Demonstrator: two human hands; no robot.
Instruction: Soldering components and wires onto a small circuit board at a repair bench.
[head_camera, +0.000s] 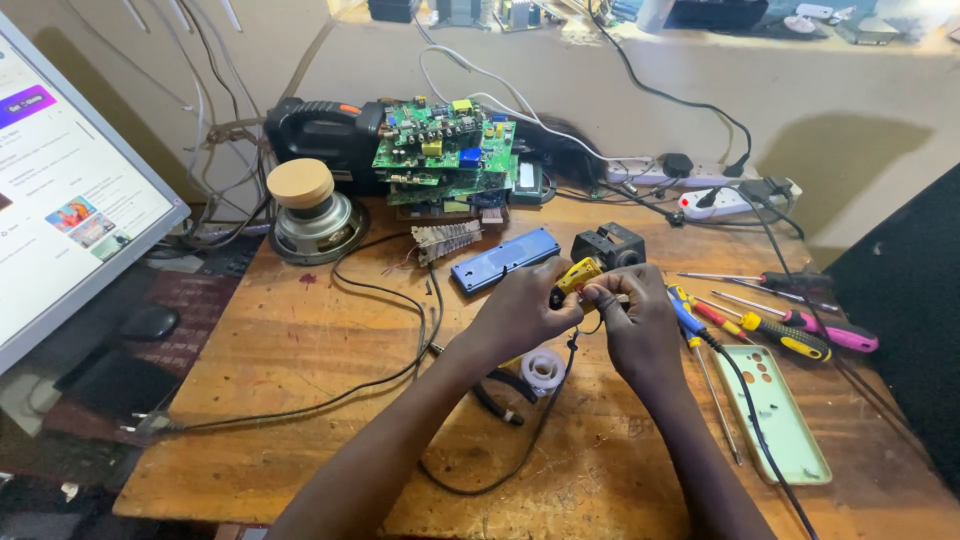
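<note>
Over the middle of the wooden table (300, 400), my left hand (522, 312) pinches a small yellow and black tool (577, 277). My right hand (636, 322) meets it from the right, fingertips closed on a thin black wire (570, 352) that hangs down between the hands. A small roll of white solder or tape (544, 367) lies on the table just beneath them. A blue rectangular case (503, 259) and a black boxy part (612, 244) sit just beyond the hands.
Several screwdrivers (780, 325) and a pale green phone case (778, 410) lie to the right. Stacked green circuit boards (445, 150), a speaker (312, 215) and a power strip (720, 200) stand at the back. A monitor (60, 190) is at left, with a black cable (380, 290) looping across the table.
</note>
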